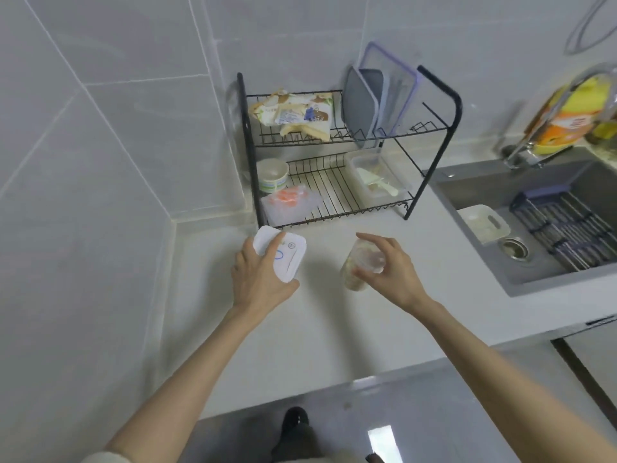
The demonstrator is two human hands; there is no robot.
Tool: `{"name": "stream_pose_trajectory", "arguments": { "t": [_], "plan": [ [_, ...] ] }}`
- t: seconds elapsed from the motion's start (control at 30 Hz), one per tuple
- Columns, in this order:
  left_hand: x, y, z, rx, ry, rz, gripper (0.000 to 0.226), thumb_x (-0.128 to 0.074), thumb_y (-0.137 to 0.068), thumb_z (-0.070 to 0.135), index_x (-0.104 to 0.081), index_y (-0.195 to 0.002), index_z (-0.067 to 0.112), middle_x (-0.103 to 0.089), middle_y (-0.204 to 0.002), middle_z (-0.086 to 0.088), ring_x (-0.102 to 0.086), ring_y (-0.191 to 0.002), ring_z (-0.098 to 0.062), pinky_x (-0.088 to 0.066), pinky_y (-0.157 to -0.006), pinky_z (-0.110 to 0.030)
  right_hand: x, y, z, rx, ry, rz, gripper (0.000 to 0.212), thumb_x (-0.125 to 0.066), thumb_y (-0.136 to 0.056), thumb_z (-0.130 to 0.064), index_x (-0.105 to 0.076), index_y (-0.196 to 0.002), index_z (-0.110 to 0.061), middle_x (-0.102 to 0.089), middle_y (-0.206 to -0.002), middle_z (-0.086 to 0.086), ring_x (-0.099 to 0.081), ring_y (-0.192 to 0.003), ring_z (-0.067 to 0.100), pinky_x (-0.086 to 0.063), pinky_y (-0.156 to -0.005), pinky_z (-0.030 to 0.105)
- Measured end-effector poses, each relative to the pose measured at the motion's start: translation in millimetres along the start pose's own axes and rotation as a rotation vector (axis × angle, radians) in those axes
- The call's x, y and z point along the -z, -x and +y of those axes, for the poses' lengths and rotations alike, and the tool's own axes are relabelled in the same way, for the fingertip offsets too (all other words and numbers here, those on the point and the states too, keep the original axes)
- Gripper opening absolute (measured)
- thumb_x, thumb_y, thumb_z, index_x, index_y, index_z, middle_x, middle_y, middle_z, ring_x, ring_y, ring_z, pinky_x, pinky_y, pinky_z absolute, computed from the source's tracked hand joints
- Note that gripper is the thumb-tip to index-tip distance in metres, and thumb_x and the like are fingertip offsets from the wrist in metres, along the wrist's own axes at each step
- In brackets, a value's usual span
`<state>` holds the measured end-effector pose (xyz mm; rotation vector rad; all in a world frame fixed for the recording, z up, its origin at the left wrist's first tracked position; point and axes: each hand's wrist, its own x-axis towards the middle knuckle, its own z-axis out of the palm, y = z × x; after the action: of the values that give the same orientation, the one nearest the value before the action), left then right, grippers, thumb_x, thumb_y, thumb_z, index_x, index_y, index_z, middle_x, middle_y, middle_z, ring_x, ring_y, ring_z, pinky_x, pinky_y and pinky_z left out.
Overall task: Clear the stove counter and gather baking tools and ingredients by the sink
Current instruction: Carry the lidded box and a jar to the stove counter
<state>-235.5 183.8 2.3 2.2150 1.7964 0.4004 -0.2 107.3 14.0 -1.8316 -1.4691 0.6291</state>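
- Head view: left hand (262, 279) grips a white scale (288, 259) by the counter's (300, 345) back edge, right in front of the rack (456, 105).
- Right hand (392, 272) pinches a tilted clear cup (360, 267) nearby, mid-counter.

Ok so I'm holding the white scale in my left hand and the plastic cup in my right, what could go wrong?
The plastic cup looks tilted, and your right hand pinches it by the fingertips near its top; it could slip or spill. I can't tell if it has a lid. The white scale in your left hand sits close to the dish rack and might knock its frame.
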Motion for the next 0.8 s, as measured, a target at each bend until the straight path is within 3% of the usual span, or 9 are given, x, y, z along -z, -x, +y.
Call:
{"name": "stream_pose_trajectory", "arguments": {
  "t": [0.3, 0.8],
  "plan": [
    [-48.2, 55.0, 161.6, -0.306, 0.018, -0.108, 0.091, -0.067, -0.064, 0.046, -0.022, -0.142, 0.046, -0.021, -0.141, -0.004, -0.035, -0.117, -0.029, -0.039, -0.095, -0.037, 128.2, 99.7, 73.7, -0.12, 0.039, 0.214, 0.061, -0.074, -0.076, -0.029, -0.049, -0.13, -0.04, -0.049, -0.125, -0.005, -0.051, -0.109, 0.015, -0.042, -0.096, 0.029],
    [-125.2, 157.2, 450.4, -0.939, 0.133, -0.31, 0.092, -0.063, -0.058, 0.046, -0.028, -0.142, 0.042, -0.027, -0.136, -0.003, -0.036, -0.114, -0.03, -0.037, -0.097, -0.036, 308.5, 287.9, 187.9, -0.51, 0.1, 0.714, 0.06, -0.071, -0.077, -0.031, -0.047, -0.132, -0.039, -0.049, -0.124, -0.007, -0.047, -0.116, 0.011, -0.036, -0.088, 0.025]
  ]
}}
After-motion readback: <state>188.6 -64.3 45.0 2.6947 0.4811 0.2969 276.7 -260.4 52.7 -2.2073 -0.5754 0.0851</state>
